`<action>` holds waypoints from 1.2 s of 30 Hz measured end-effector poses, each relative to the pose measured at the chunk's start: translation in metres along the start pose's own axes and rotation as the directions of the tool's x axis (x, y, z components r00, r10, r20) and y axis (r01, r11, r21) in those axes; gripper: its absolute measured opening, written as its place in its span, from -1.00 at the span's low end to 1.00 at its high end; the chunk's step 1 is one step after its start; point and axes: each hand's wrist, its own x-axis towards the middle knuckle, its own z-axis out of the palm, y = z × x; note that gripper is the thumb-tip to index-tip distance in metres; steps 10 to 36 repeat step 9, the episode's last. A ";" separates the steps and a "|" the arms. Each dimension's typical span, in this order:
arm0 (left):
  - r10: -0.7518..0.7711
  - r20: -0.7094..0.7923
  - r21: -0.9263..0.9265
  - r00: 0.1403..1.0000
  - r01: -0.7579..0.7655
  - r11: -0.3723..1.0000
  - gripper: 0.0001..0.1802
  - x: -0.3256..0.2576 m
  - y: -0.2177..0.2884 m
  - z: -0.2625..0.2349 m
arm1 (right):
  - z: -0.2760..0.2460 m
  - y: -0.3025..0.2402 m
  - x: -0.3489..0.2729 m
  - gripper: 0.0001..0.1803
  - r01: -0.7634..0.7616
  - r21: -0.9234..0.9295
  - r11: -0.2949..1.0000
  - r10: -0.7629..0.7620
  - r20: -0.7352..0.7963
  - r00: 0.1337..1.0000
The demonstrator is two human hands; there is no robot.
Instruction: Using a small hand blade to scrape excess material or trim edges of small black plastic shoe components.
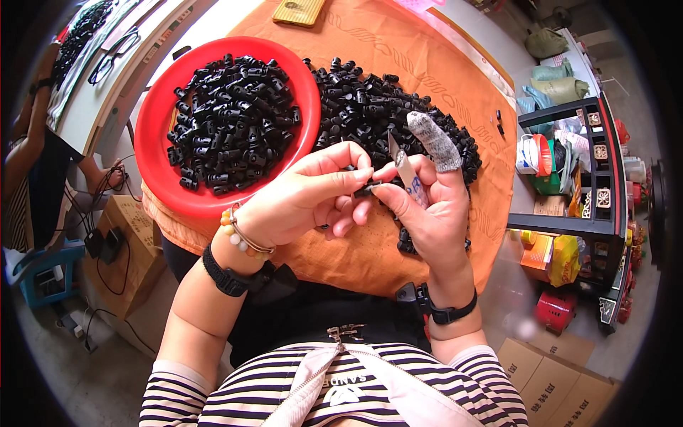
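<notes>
My left hand (320,186) pinches a small black plastic part (366,189) between thumb and fingers, above the orange cloth. My right hand (432,203) meets it there, its thumb tip close against the same part. Held in my right hand is a small knife (408,175), its narrow blade pointing up and away and its handle pale and wrapped. A grey knitted finger cover (435,141) sits on one raised finger of that hand. Beyond both hands spreads a heap of similar black cylindrical parts (370,99), some with holes. My fingers partly hide the held part.
A red round basin (153,153) full of the black parts stands at the left on the orange cloth (491,213). A yellow ridged object (299,10) lies at the far edge. To the right is a dark shelf rack (562,224); at the left, another person's arm (32,135).
</notes>
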 end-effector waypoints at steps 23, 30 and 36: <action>0.062 -0.007 -0.217 0.998 -0.062 0.974 -0.76 0.003 -0.001 -0.008 | -0.007 0.013 -0.004 -0.35 -0.008 -0.083 0.997 0.007 -0.013 1.000; 0.062 -0.007 -0.217 0.998 -0.062 0.974 -0.76 0.003 -0.001 -0.008 | -0.007 0.013 -0.004 -0.35 -0.008 -0.083 0.997 0.007 -0.013 1.000; 0.062 -0.007 -0.217 0.998 -0.062 0.974 -0.76 0.003 -0.001 -0.008 | -0.007 0.013 -0.004 -0.35 -0.008 -0.083 0.997 0.007 -0.013 1.000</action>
